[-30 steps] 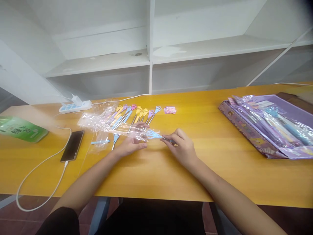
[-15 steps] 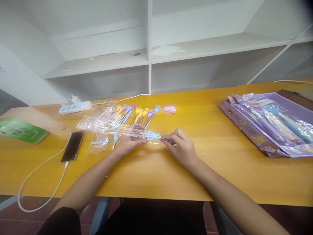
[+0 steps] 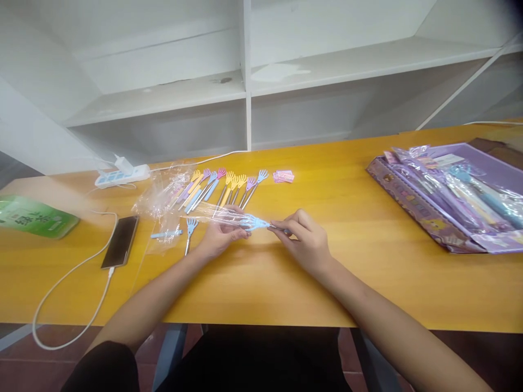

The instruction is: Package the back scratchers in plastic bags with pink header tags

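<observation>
A blue back scratcher (image 3: 254,222) lies level between my two hands, its claw head inside the mouth of a clear plastic bag (image 3: 210,213). My right hand (image 3: 304,238) pinches its metal shaft just behind the head. My left hand (image 3: 224,234) is closed on the bag beside the claw tips, and the bag trails off to the left. Another blue back scratcher (image 3: 190,231) lies left of my left hand, near a loose blue handle (image 3: 166,234). Behind my hands several back scratchers (image 3: 231,182) in yellow, purple, pink and blue lie in a row.
Pink cards (image 3: 283,176) lie behind my hands. At right stands a purple box (image 3: 425,218) holding bagged back scratchers. To the left are crumpled clear bags (image 3: 163,190), a charging phone (image 3: 120,242), a power strip (image 3: 122,175) and a green bottle (image 3: 38,216). White shelving (image 3: 247,76) rises behind.
The view has shifted slightly. The claw head still sits in the bag's mouth, and both hands keep their grip with little movement.
</observation>
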{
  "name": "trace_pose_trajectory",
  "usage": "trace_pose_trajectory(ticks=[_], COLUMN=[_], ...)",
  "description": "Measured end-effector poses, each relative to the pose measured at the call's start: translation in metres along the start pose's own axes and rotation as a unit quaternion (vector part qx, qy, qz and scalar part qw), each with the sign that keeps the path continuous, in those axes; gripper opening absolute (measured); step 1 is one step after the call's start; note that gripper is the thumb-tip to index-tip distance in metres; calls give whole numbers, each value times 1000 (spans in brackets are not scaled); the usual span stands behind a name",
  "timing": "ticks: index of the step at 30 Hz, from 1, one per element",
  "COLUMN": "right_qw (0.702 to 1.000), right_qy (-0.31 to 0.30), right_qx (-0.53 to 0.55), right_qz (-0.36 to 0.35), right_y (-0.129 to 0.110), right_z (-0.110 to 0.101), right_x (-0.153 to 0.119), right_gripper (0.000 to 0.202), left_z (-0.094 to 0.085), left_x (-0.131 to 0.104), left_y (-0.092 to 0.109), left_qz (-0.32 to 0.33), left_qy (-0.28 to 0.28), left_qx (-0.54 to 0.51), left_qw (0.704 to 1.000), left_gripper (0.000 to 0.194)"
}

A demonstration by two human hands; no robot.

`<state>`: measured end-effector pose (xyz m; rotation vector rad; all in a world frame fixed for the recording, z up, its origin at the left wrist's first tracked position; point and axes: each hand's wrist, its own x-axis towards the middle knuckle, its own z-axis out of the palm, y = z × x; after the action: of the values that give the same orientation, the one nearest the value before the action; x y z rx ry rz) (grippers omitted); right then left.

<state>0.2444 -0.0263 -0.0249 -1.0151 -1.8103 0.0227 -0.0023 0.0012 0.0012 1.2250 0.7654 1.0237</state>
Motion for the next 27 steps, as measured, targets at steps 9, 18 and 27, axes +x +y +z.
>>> trace_pose_trajectory(ticks=[9,18,27], right_qw=[1000,999,997], right_qy=[2,-10,-59], right_qx=[-21,-31,54], right_qz=[20,17,-5], right_y=[-4,-5,-4], right_z=[2,1,-3], right_x=[-1,-2,5], right_gripper=[10,9,11], left_z=[11,17,11], left_x=[-3,-6,-2], left_y=[-2,3,7], left_qz=[2,20,2], left_qy=[40,42,88], left_qx=[-29,-59,-83], left_qw=[999,997,993], left_gripper=[50,49,47])
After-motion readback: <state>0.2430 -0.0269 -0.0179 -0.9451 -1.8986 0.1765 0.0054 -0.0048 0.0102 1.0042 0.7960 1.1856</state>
